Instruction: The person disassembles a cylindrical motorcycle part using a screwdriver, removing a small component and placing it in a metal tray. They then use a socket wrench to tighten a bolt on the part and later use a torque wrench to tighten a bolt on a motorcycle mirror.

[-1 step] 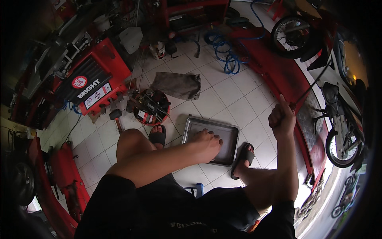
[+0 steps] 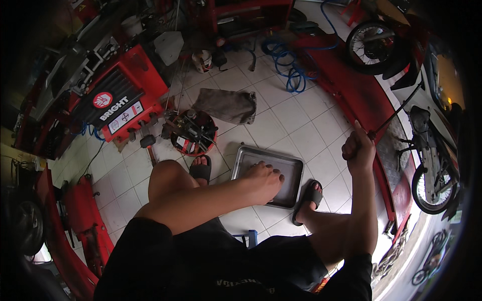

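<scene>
My left hand (image 2: 264,181) reaches over a shallow grey metal tray (image 2: 296,188) on the floor between my feet. Its fingers are curled downward, and whatever they hold is hidden under the palm. On the right my right hand (image 2: 359,150) is raised, fingers folded in and one fingertip pointing up. A thin dark rod (image 2: 396,111) slants from this fist toward the upper right; the part inside the fist is hidden, and its kind is not clear.
A red round tub of tools (image 2: 213,140) stands beyond my left foot, near a mallet (image 2: 148,142). A dark cloth (image 2: 226,106) lies farther off. Blue hose (image 2: 293,75) coils by a red ramp (image 2: 351,95). Motorcycles (image 2: 427,165) stand right, a red machine (image 2: 135,90) left.
The view has shifted slightly. The rod's far end sits a little lower, and the rod looks straighter. Both hands keep nearly the same places.
</scene>
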Demonstrator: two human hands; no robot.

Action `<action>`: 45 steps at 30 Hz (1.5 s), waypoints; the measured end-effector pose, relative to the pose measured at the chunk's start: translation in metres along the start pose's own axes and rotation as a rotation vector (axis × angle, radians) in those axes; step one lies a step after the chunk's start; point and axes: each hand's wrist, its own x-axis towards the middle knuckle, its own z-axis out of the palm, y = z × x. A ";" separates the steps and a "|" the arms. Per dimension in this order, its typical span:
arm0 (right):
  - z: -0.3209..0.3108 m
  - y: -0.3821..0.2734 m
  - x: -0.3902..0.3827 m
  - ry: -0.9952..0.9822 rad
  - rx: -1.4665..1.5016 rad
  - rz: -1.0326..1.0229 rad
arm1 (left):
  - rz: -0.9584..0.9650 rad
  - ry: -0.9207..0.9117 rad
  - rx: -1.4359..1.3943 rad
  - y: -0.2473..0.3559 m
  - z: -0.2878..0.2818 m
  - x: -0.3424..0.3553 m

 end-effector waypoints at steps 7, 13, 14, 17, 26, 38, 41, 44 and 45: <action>-0.004 0.012 0.003 0.133 0.003 0.021 | -0.041 0.041 0.008 0.001 0.008 -0.003; 0.033 0.017 -0.006 0.099 -0.087 0.085 | -0.044 0.043 0.003 -0.001 0.008 -0.005; 0.038 0.023 -0.011 0.096 -0.079 -0.055 | -0.042 0.055 0.007 -0.001 0.007 -0.005; 0.038 0.020 -0.010 0.060 -0.080 0.046 | -0.025 0.080 0.028 -0.001 0.007 -0.005; 0.033 0.023 -0.011 0.021 -0.210 0.065 | -0.035 0.076 0.049 -0.002 0.007 -0.006; 0.006 0.021 -0.009 -0.008 -0.473 -0.117 | -0.020 0.005 0.035 0.005 0.009 -0.002; -0.001 0.017 -0.008 -0.112 -0.449 0.015 | -0.014 0.009 0.030 0.007 0.012 0.000; -0.001 0.027 -0.005 -0.038 -0.544 0.001 | 0.002 -0.002 0.011 0.009 0.010 0.002; -0.002 0.028 -0.004 -0.039 -0.530 -0.008 | 0.008 -0.009 0.004 0.010 0.010 0.002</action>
